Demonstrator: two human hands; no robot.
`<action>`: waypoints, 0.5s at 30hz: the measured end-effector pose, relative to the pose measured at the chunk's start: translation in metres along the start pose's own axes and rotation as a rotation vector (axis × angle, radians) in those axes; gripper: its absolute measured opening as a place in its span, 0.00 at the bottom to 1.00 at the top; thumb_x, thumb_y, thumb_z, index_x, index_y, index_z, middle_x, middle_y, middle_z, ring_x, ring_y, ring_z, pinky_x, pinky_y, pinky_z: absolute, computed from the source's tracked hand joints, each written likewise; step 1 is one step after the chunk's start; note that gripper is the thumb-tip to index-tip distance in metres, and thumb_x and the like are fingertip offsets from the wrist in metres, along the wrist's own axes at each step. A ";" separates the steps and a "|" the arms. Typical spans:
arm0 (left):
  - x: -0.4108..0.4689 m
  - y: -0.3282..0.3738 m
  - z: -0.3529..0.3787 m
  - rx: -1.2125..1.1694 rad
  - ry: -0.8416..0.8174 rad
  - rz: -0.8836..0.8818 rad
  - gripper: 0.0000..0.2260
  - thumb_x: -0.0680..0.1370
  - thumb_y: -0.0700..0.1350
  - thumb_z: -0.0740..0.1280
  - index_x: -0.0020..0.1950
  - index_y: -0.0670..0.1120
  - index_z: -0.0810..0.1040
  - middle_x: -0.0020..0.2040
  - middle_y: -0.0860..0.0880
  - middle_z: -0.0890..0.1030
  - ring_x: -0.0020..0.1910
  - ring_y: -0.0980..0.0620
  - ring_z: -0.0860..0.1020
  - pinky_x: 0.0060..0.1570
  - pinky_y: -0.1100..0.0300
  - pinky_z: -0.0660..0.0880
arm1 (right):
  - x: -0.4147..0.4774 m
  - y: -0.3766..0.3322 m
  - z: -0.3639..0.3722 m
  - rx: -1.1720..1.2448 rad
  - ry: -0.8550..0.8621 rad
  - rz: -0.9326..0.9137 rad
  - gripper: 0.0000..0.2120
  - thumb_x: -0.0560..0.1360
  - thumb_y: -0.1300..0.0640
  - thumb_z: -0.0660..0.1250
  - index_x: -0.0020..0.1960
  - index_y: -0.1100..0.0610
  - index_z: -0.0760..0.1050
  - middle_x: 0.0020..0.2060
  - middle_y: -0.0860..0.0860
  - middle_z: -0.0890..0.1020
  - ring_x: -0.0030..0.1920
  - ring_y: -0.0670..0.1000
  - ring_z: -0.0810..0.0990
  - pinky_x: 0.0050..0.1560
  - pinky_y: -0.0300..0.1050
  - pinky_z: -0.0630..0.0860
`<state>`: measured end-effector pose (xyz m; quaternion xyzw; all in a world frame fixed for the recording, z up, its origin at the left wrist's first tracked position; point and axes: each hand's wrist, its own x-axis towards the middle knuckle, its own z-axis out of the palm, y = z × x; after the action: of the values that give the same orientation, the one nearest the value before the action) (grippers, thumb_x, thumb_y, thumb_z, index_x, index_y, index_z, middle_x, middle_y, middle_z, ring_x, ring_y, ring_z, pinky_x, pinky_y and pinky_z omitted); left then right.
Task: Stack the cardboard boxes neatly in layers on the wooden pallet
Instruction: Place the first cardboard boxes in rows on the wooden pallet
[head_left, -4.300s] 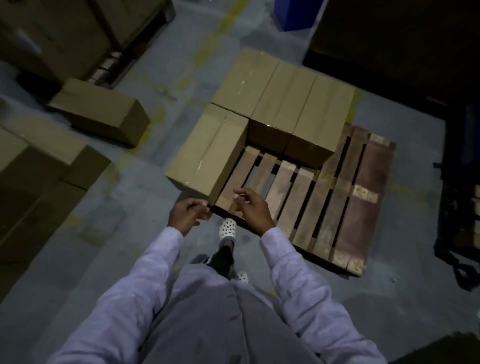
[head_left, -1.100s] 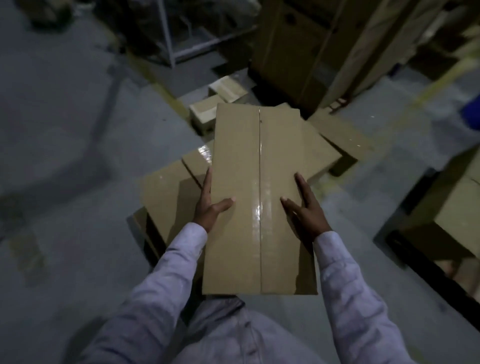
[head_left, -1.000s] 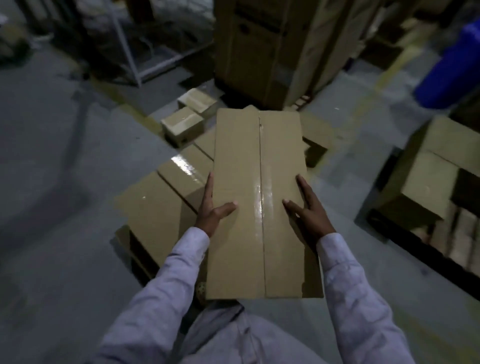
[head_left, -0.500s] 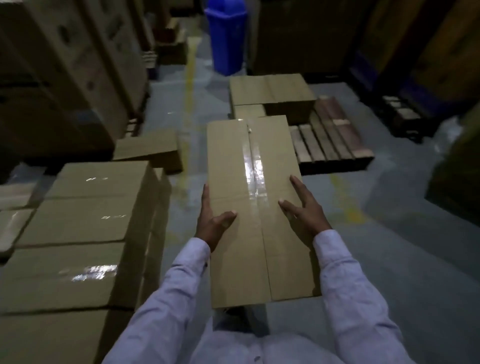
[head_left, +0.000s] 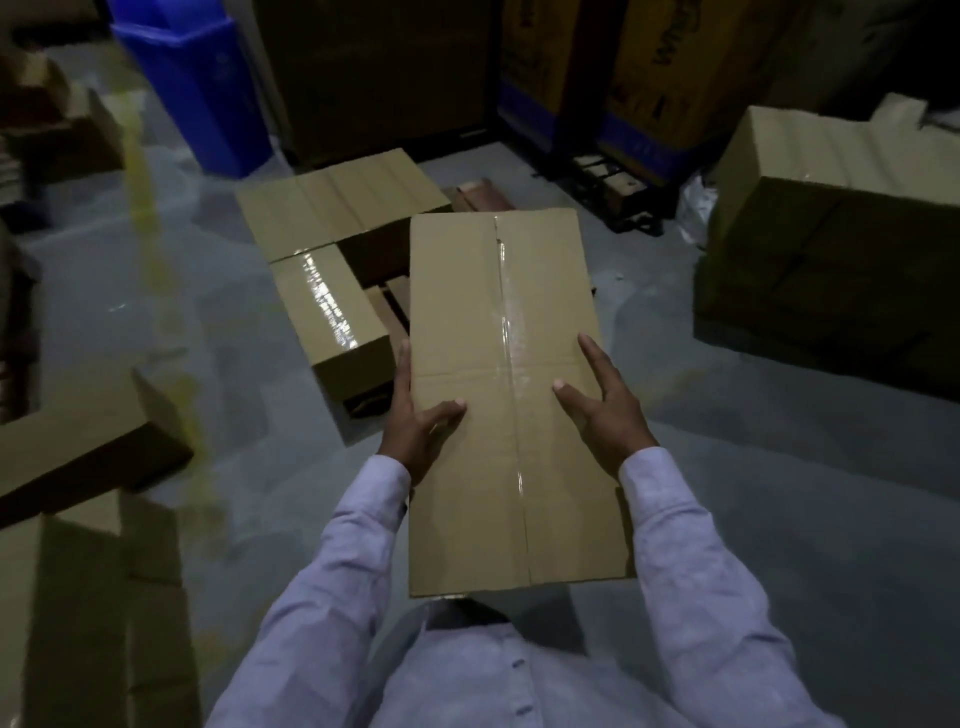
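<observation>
The left grip and right grip are squeezing the long sides of the carried box, fingers straight and thumbs lying on top. Whether anything is hooking underneath is hidden. The carried box is hanging in the air over the bare middle of the pallet, beside the stacked boxes along its far edge. A squeeze alone on smooth card is inviting a slip. The load is also hiding the landing spot, so it is risking settling crooked or onto the neighbouring box.
</observation>
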<state>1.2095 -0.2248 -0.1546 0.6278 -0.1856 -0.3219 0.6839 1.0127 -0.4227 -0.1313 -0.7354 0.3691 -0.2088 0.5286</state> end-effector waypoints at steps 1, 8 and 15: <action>0.021 0.005 0.006 0.026 -0.016 0.015 0.52 0.70 0.41 0.81 0.84 0.66 0.56 0.79 0.48 0.67 0.72 0.48 0.75 0.65 0.50 0.80 | 0.018 -0.002 -0.004 -0.010 0.016 0.006 0.34 0.79 0.40 0.74 0.77 0.22 0.61 0.81 0.35 0.64 0.81 0.46 0.63 0.80 0.61 0.68; 0.175 0.014 0.066 0.162 -0.154 0.019 0.50 0.73 0.41 0.81 0.83 0.70 0.57 0.80 0.60 0.63 0.73 0.60 0.69 0.67 0.52 0.74 | 0.160 0.007 -0.047 -0.023 0.075 0.081 0.33 0.80 0.43 0.74 0.78 0.25 0.62 0.81 0.36 0.65 0.78 0.44 0.65 0.79 0.57 0.68; 0.352 -0.001 0.136 0.311 -0.128 0.045 0.42 0.71 0.52 0.80 0.80 0.70 0.65 0.82 0.59 0.65 0.81 0.49 0.65 0.77 0.35 0.67 | 0.349 0.053 -0.089 0.006 0.023 0.103 0.34 0.79 0.41 0.74 0.78 0.24 0.62 0.81 0.37 0.65 0.78 0.46 0.66 0.79 0.57 0.67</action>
<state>1.3740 -0.5625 -0.1891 0.7002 -0.2902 -0.3133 0.5722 1.1565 -0.7534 -0.1780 -0.7114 0.4120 -0.1910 0.5364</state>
